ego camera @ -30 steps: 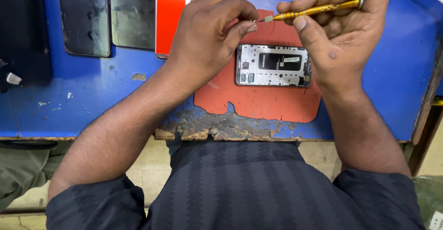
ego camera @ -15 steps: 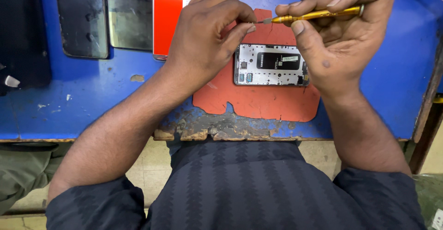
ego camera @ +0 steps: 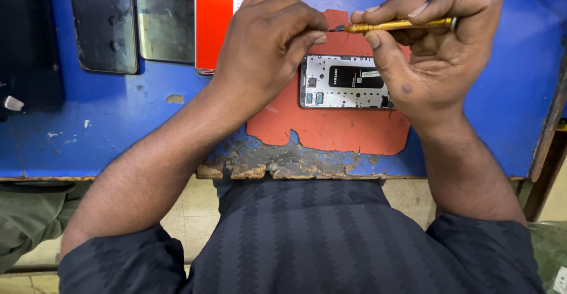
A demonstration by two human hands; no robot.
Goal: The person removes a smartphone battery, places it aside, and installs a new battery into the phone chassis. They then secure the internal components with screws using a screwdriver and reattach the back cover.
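Observation:
My right hand (ego camera: 440,55) holds a slim yellow screwdriver (ego camera: 398,26) level above the bench, tip pointing left. My left hand (ego camera: 269,40) has its fingers pinched together right at the screwdriver's tip; whatever is between the fingertips is too small to see. Below both hands an opened phone (ego camera: 344,82), silver frame with a black battery showing, lies on a red-orange mat (ego camera: 331,130). Both hands hover above the phone without touching it.
The mat lies on a blue bench (ego camera: 118,128) with a chipped, worn front edge (ego camera: 277,165). Two dark glass panels (ego camera: 133,19) and a red box (ego camera: 214,22) lie at the back left. A dark object sits at the far left edge.
Both hands and the screwdriver have stayed almost in place; the screwdriver has levelled out slightly. The phone has not moved.

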